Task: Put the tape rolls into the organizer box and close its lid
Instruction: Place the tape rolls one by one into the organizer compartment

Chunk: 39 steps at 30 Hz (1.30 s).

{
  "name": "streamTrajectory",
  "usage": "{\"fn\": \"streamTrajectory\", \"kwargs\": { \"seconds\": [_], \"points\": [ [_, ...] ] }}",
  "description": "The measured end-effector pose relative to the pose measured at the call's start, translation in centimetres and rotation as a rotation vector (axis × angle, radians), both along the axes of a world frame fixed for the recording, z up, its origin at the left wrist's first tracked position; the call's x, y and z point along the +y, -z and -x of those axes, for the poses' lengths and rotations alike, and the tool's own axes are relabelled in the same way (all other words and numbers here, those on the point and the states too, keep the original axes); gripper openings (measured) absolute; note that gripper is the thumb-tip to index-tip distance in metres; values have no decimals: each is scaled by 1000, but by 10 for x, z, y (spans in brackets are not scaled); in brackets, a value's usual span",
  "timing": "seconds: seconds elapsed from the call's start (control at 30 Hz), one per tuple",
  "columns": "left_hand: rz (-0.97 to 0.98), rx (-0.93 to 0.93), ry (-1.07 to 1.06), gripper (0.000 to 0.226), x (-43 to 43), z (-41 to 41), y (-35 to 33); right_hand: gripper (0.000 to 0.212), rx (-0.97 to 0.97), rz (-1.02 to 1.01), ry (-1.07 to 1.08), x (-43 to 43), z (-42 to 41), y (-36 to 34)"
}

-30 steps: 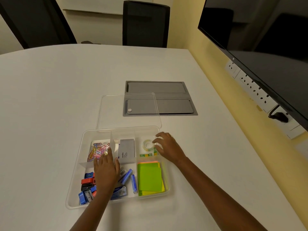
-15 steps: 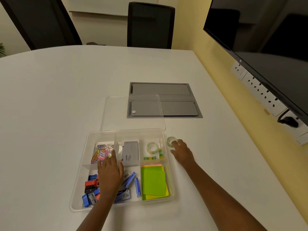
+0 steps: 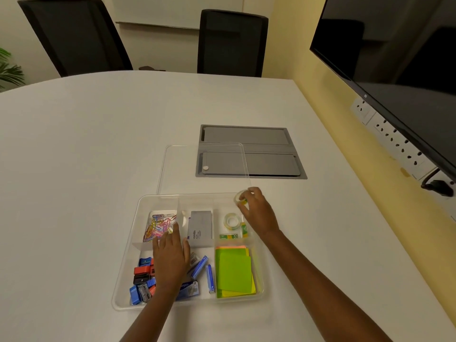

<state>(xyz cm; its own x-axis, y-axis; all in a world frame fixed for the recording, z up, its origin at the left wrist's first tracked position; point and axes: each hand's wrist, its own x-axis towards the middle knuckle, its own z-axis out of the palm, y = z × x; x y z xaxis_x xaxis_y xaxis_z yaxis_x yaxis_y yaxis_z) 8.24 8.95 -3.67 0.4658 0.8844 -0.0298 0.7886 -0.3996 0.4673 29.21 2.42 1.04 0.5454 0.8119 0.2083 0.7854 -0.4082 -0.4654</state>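
Observation:
A clear organizer box (image 3: 123, 275) stands open on the white table near me. One clear tape roll (image 3: 231, 221) lies flat in its back right compartment, with two green-labelled rolls (image 3: 230, 235) beside it. My right hand (image 3: 256, 212) pinches a second clear tape roll (image 3: 240, 197) above the box's back right corner. My left hand (image 3: 170, 255) lies flat, palm down, over the middle of the box, fingers apart. The clear lid (image 3: 182, 169) rests flat on the table just behind the box.
The box also holds coloured paper clips (image 3: 158, 227), a grey card box (image 3: 201, 227), blue and red sharpeners (image 3: 142, 275) and green sticky notes (image 3: 234, 274). A grey cable hatch (image 3: 266, 149) is set into the table. A wall screen (image 3: 394, 58) hangs at right; two chairs stand behind.
My right hand left the box, reached the tape roll lying on the table to its right, and has lifted it over the box's back right corner. My left hand stayed put.

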Motion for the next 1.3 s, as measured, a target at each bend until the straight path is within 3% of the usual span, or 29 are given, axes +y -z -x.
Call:
{"fn": "streamTrajectory", "kwargs": {
  "seconds": [0.43, 0.7, 1.0, 1.3],
  "points": [
    [-23, -6, 6, 80, 1, 1, 1, 25, -29, 376, -147, 30, 24, 31],
    [21, 23, 4, 51, 3, 0, 5, 33, 27, 322, -163, 22, 24, 34],
    [1, 18, 7, 50, 3, 0, 5, 37, 109, 141, 29, -20, 28, 42],
    [-26, 10, 21, 50, -9, 13, 8, 32, 192, 64, 62, -43, 47, 51]
  ]
}}
